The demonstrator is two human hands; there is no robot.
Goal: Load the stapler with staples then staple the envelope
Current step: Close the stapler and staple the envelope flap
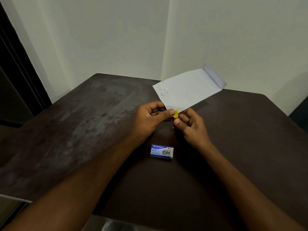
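Dark brown table top [83, 130], worn and smeared on the left, rounded at the far corners, set into a corner of pale walls [116, 39]. Near edge cut off by the bottom of the view. Plenty of bare surface left of the hands, on the near side of them and out to the right. Dark door frame [15, 64] along the left border.

White paper envelope [186, 90], held up over the far part of the table, tilted, flap open at its far right end. Faint print at the left end and short marks along the lower edge, too small to read. Near lower corner down between the two hands.

Left hand [150, 117], fingers curled, thumb stretched forward, pinching that near corner of the envelope.

Right hand [191, 125], just beside the left, clenched round a small yellow stapler [175, 114]. Only a yellow tip in sight between the thumbs, at the envelope's lower edge, with the rest buried in the palm. No telling whether paper sits inside its mouth.

Blue and white cardboard staple box [161, 151], flat on the table on the near side of the hands and apart from them, a white inner tray peeking out at its right end. Contents not visible.
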